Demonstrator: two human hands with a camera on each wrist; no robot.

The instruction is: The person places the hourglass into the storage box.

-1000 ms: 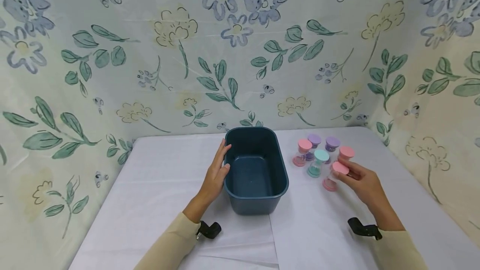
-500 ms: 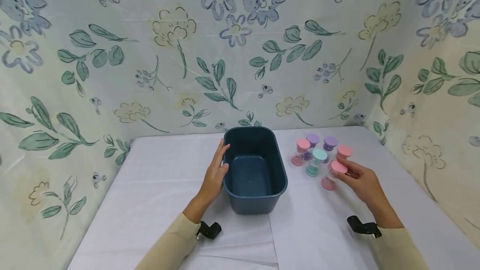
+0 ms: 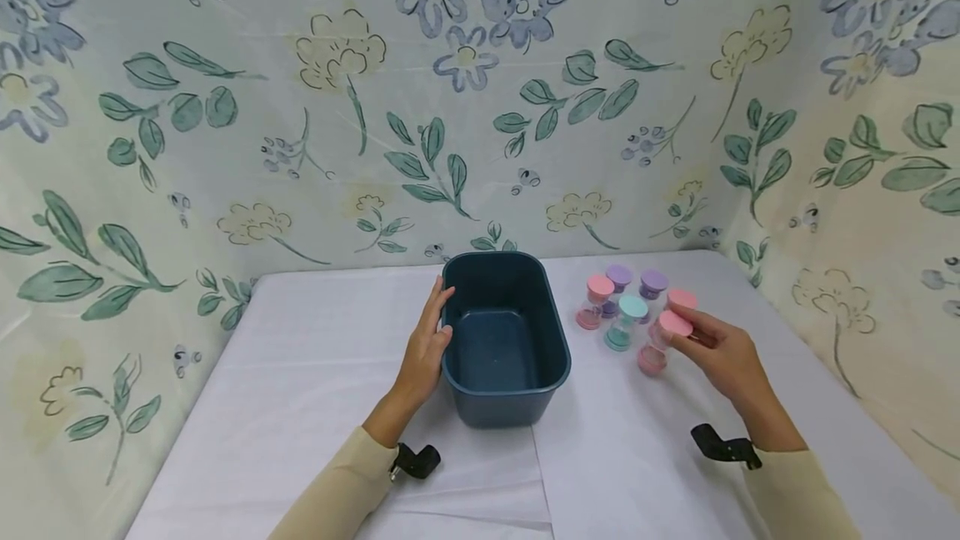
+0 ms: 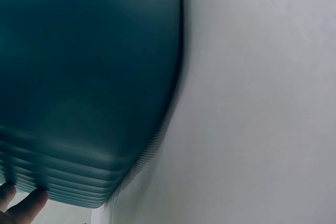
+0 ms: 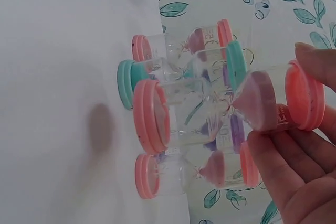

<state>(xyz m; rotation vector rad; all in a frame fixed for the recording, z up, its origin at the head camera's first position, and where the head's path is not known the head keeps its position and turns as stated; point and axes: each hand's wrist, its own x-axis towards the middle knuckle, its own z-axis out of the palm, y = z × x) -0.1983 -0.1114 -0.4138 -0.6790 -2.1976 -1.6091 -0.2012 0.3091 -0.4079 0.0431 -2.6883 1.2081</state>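
My right hand [image 3: 723, 357] pinches a pink-capped sand timer [image 3: 652, 352] by its upper end, thumb on one side and fingers on the other. In the right wrist view its pink lower cap [image 5: 151, 116] stands a little off the white cloth, a shadow beside it. Close around it are a turquoise sand timer [image 3: 621, 332], two more pink sand timers [image 3: 588, 315], and two purple sand timers [image 3: 652, 283]. My left hand [image 3: 422, 357] rests with extended fingers against the left side of a dark teal plastic bin [image 3: 502, 407]; the left wrist view shows two fingertips [image 4: 35, 203] at its ribbed wall.
The bin's inside [image 3: 495, 348] is bare. A white cloth [image 3: 322, 373] covers the table. Floral fabric [image 3: 465, 140] stands behind and along both sides. A black wrist camera [image 3: 723, 444] sits on each wrist.
My right hand has raised the pink sand timer slightly from the cloth. My left hand stays at the bin. The head view has shifted a little, so everything appears further left.
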